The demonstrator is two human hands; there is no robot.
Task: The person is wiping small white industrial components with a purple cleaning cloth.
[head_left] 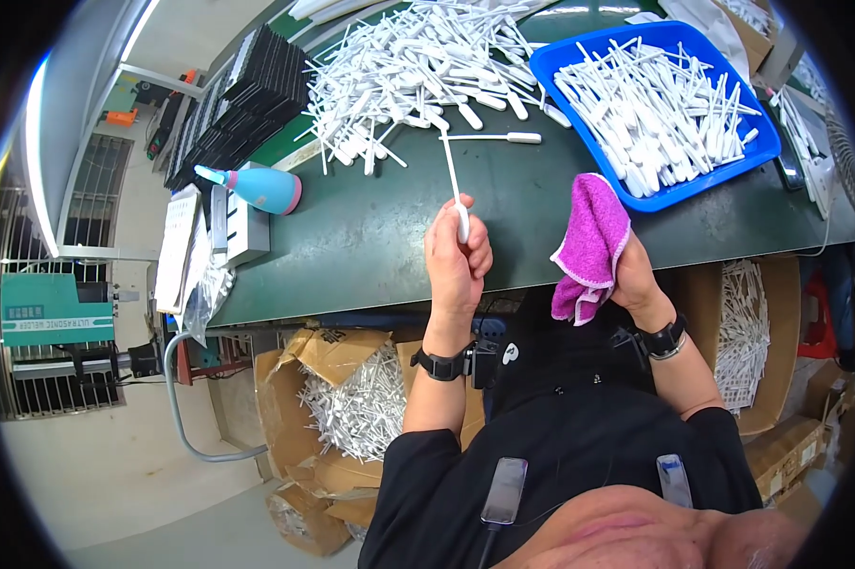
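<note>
My left hand [458,254] is closed around the thick rounded end of a slim white plastic stick [453,175], whose thin shaft points away from me over the table. In my right hand [636,275] hangs a purple cloth [593,237] with a pale edge, near the table's front edge. Beyond my left hand, one more white stick [503,137] lies alone on the green tabletop [370,237]. A big loose heap of such sticks [418,71] covers the table's far side. To the right, a blue tray [650,201] holds many more of them.
A light-blue squeeze bottle [268,190] lies at the left beside a grey metal block [247,232]. Behind it are stacked black trays [257,85]. Cardboard boxes of white sticks stand below the table, one at left [275,408] and one at right [778,332].
</note>
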